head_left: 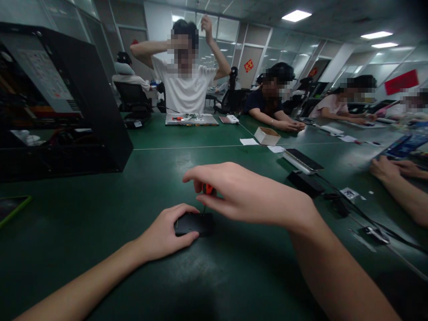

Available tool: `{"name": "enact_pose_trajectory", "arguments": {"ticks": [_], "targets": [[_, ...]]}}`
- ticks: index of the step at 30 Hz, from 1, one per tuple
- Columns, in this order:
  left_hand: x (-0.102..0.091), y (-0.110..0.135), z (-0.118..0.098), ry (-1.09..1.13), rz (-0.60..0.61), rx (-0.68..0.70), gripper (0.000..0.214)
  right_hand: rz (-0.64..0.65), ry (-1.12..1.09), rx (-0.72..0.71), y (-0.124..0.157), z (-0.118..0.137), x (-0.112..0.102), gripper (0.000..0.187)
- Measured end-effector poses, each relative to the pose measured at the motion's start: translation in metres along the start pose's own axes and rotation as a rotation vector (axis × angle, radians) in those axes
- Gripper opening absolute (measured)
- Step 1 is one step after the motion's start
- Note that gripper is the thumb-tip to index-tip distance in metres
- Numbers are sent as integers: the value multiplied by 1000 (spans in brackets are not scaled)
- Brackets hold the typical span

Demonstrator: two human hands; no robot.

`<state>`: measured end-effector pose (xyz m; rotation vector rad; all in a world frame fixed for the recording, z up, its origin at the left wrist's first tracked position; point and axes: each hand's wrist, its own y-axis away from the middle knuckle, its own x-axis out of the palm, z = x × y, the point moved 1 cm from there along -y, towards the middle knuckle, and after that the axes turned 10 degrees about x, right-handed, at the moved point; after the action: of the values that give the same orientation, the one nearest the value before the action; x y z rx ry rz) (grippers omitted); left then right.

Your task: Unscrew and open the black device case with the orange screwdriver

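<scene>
A small flat black device (195, 223) lies on the green table (100, 232) in front of me. My left hand (165, 232) grips its left end, thumb on top and fingers curled round the near edge. My right hand (240, 191) hovers just above it, fingers pinched round a small screwdriver with an orange-red handle (208, 189). The thin shaft points down onto the top of the black device.
A black open computer case (60, 102) stands at the left. A green-edged phone (11, 207) lies at the far left edge. A cardboard box (266, 135), phones, black adapters and cables (337, 203) lie to the right. Other people sit round the table; another person's hands (397, 171) rest at right.
</scene>
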<state>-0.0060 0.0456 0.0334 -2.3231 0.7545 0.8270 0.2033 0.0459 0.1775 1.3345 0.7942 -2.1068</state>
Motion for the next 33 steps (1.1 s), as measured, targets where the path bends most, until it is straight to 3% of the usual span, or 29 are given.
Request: {"name": "enact_pose_trajectory", "arguments": {"ticks": [6, 15, 33], "targets": [[0, -1, 4, -2, -24, -1, 28, -5, -109, -95, 3, 10, -2, 35], [1, -1, 4, 0, -24, -8, 30, 17, -103, -86, -4, 6, 8, 36], [1, 0, 3, 1, -43, 9, 30, 41, -125, -75, -4, 4, 3, 31]]}}
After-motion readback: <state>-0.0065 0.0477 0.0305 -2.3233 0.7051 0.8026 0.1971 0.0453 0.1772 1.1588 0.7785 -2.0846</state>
